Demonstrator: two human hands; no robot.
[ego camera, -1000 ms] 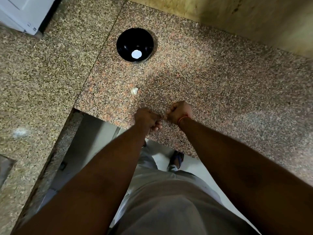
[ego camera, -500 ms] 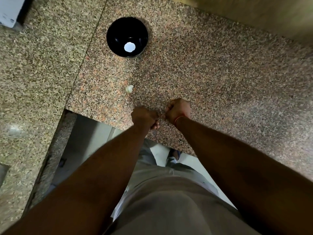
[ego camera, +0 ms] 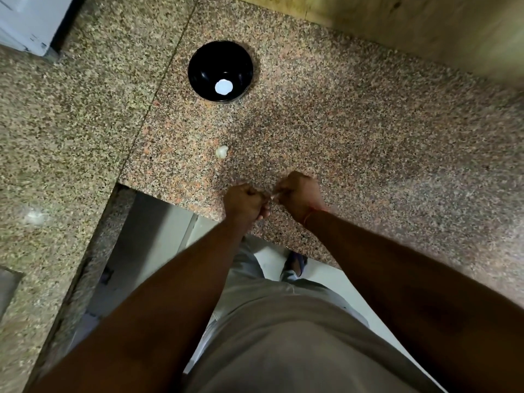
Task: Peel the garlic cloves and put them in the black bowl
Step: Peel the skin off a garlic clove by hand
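The black bowl [ego camera: 207, 66] stands at the back of the speckled granite counter [ego camera: 368, 143], with a bright white round spot at its bottom. One pale garlic clove [ego camera: 221, 152] lies loose on the counter between the bowl and my hands. My left hand [ego camera: 244, 201] and my right hand [ego camera: 299, 195] are curled, their fingertips meeting just above the counter's front edge. Between those fingertips shows a small pale piece of a garlic clove [ego camera: 271, 197], mostly hidden, which both hands pinch.
The counter is L-shaped, and its left wing [ego camera: 56, 137] runs past a cutout where I stand. A white appliance [ego camera: 22, 21] sits at the back left, a yellowish wall [ego camera: 411, 29] behind. A pale speck [ego camera: 34, 217] lies on the left wing.
Both hands stay together at the counter's front edge, working the same small piece. The bowl and the loose clove have not moved; only my head has shifted a little.
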